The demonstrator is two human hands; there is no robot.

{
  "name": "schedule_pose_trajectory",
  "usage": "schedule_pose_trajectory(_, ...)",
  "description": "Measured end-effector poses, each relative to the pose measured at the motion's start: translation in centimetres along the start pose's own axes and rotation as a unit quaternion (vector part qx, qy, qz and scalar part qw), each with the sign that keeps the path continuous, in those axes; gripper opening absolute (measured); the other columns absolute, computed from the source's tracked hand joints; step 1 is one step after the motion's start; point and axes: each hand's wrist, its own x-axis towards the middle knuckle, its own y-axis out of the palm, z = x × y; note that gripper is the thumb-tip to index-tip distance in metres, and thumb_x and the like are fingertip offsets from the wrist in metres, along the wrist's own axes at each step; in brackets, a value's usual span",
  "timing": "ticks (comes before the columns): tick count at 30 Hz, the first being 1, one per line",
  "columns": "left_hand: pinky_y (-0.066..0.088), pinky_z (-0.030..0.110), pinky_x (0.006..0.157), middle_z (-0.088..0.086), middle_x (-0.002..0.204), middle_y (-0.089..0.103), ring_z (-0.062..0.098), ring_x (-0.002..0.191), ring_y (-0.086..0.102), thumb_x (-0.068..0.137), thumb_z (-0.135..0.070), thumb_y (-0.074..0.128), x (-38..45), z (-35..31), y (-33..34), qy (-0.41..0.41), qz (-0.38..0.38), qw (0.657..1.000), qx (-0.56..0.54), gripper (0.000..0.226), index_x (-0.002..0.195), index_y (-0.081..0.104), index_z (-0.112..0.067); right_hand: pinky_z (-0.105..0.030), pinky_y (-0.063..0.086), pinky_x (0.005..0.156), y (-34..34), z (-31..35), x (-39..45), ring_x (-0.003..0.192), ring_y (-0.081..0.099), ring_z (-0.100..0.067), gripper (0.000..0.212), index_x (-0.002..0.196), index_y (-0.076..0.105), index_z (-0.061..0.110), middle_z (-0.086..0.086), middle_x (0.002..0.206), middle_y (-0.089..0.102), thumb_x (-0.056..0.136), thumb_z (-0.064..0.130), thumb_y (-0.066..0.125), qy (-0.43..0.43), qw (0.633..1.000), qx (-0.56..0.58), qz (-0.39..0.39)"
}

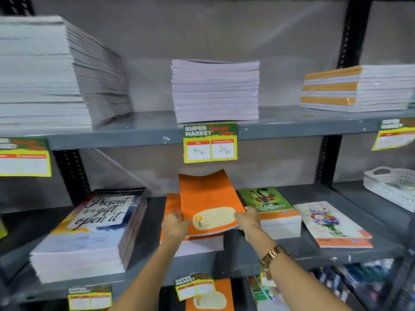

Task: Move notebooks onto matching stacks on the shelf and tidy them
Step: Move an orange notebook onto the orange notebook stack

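While both hands grip it by its near corners, the orange notebook (208, 198) sits tilted, its far end raised, over the orange stack (190, 241) on the middle shelf (242, 263). The left hand (175, 225) is clamped on the notebook's near left edge, fingers curled onto the cover beside the cream label; the right hand (248, 218) pinches the near right corner, thumb on top, and a gold watch (271, 258) circles that wrist. Just right of the orange stack, touching or nearly so, stands a lower pile topped by a green-covered notebook (267, 199), and further right of that a thin pile with a flower-bouquet cover (330, 223) lies flat. To the left of the orange stack, a little apart, rises a thick pile whose top cover reads "Present is a gift open it" (98, 217). Far to the right of the orange stack a white lattice basket (386, 189) rests on the neighbouring shelf. Above the orange stack, a yellow and green price tag (210, 142) hangs from the edge of the upper shelf, where three pale stacks stand: a tall one (56, 72) to the left, a middle one (215, 90) directly above, and one with orange bands (357, 88) to the right. Below the orange stack another orange notebook (210, 297) shows on the lower level.
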Motion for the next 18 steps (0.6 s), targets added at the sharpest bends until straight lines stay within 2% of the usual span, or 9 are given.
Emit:
schedule_pose_trajectory(2, 0.05, 0.038, 0.08, 0.021, 0.093, 0.067, 0.037, 0.092, 0.063, 0.083, 0.0, 0.055, 0.3, 1.2, -1.2, 0.026, -0.025, 0.999, 0.024, 0.009, 0.08, 0.061, -0.006, -0.036, 0.056, 0.07, 1.6, -0.2, -0.3, 0.083, 0.06, -0.03, 0.015, 0.097, 0.06, -0.002, -0.017, 0.099, 0.066, 0.087, -0.002, 0.05, 0.016, 0.999, 0.027, 0.037)
schedule_pose_trajectory(4, 0.05, 0.039, 0.086, 0.024, 0.105, 0.069, 0.038, 0.099, 0.062, 0.083, 0.002, 0.054, 0.9, 2.3, -2.1, 0.033, -0.044, 0.998, 0.039, 0.019, 0.099, 0.065, 0.001, -0.037, 0.055, 0.065, 3.1, -0.2, -0.6, 0.085, 0.059, -0.03, 0.012, 0.091, 0.059, 0.0, -0.022, 0.103, 0.064, 0.088, -0.006, 0.048, 0.029, 0.996, 0.057, 0.065)
schedule_pose_trajectory(6, 0.049, 0.036, 0.088, 0.024, 0.11, 0.068, 0.036, 0.103, 0.062, 0.084, 0.005, 0.052, 1.6, 2.9, -2.9, 0.035, -0.044, 0.997, 0.055, 0.026, 0.108, 0.063, 0.004, -0.038, 0.055, 0.067, 4.1, -0.2, -0.9, 0.088, 0.059, -0.031, 0.013, 0.088, 0.058, -0.001, -0.024, 0.105, 0.063, 0.088, -0.008, 0.047, 0.045, 0.992, 0.079, 0.089)
schedule_pose_trajectory(9, 0.047, 0.031, 0.08, 0.02, 0.109, 0.07, 0.031, 0.095, 0.064, 0.088, 0.001, 0.051, 2.3, 3.9, -3.6, 0.043, -0.024, 0.992, 0.112, 0.025, 0.107, 0.066, 0.001, -0.041, 0.054, 0.077, 5.0, -0.7, -0.9, 0.091, 0.058, -0.032, 0.023, 0.07, 0.056, 0.001, -0.019, 0.093, 0.059, 0.087, -0.013, 0.048, 0.071, 0.987, 0.079, 0.116)
schedule_pose_trajectory(11, 0.048, 0.031, 0.079, 0.018, 0.107, 0.071, 0.029, 0.092, 0.064, 0.09, -0.003, 0.05, 2.7, 4.9, -3.8, 0.043, -0.018, 0.986, 0.159, 0.023, 0.104, 0.068, -0.002, -0.042, 0.055, 0.08, 4.9, -1.1, -0.7, 0.091, 0.057, -0.031, 0.026, 0.067, 0.054, 0.004, -0.019, 0.093, 0.058, 0.085, -0.015, 0.051, 0.082, 0.989, 0.044, 0.115)
schedule_pose_trajectory(13, 0.049, 0.032, 0.082, 0.017, 0.108, 0.071, 0.03, 0.098, 0.065, 0.091, -0.007, 0.05, 3.1, 5.7, -4.0, 0.045, -0.012, 0.981, 0.187, 0.023, 0.104, 0.068, -0.005, -0.038, 0.053, 0.083, 4.7, -1.5, -0.5, 0.091, 0.057, -0.027, 0.018, 0.081, 0.055, 0.003, -0.017, 0.098, 0.057, 0.086, -0.014, 0.049, 0.077, 0.991, 0.019, 0.11)
schedule_pose_trajectory(16, 0.049, 0.032, 0.086, 0.015, 0.112, 0.069, 0.029, 0.102, 0.064, 0.093, -0.012, 0.049, 3.4, 5.6, -3.9, 0.052, 0.014, 0.975, 0.214, 0.024, 0.11, 0.066, -0.008, -0.036, 0.052, 0.086, 4.1, -1.3, -0.5, 0.087, 0.059, -0.025, 0.021, 0.093, 0.06, -0.004, -0.015, 0.089, 0.063, 0.09, -0.01, 0.04, 0.027, 0.992, -0.043, 0.116)
schedule_pose_trajectory(18, 0.05, 0.033, 0.086, 0.014, 0.112, 0.069, 0.029, 0.101, 0.063, 0.094, -0.018, 0.05, 3.5, 5.3, -3.6, 0.053, 0.026, 0.974, 0.219, 0.025, 0.113, 0.063, -0.009, -0.038, 0.049, 0.095, 3.6, -1.0, -0.7, 0.1, 0.062, -0.028, 0.033, 0.116, 0.06, -0.005, -0.018, 0.108, 0.066, 0.092, -0.008, 0.037, -0.005, 0.99, -0.085, 0.113)
